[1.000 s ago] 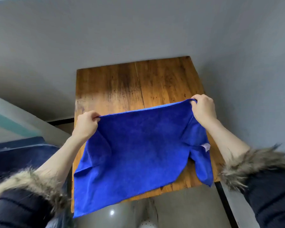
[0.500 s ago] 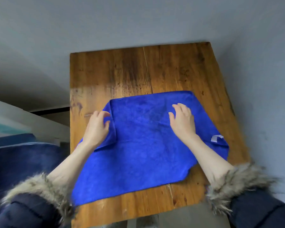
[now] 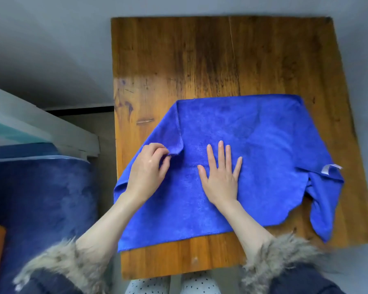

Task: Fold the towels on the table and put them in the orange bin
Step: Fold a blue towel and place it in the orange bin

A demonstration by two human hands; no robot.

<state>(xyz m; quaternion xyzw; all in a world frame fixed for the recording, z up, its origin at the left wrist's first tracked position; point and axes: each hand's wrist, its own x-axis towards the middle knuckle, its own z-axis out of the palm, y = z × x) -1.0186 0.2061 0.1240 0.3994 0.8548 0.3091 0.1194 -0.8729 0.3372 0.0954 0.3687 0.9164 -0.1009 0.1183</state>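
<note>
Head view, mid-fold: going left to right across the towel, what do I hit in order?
Left hand pinching a turned-over corner → right hand flat on the towel → white tag near its right edge, all on the table.

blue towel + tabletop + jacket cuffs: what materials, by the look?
Blue towel: likely microfibre or terry; matte, short fuzzy nap, limp folds, white sewn tag at one corner.
Tabletop: looks like wood planks, with visible grain, dark streaks, a seam between boards and a slight sheen suggesting varnish.
Jacket cuffs: long shaggy grey-brown pile, fur or faux fur; cannot tell which.
</note>
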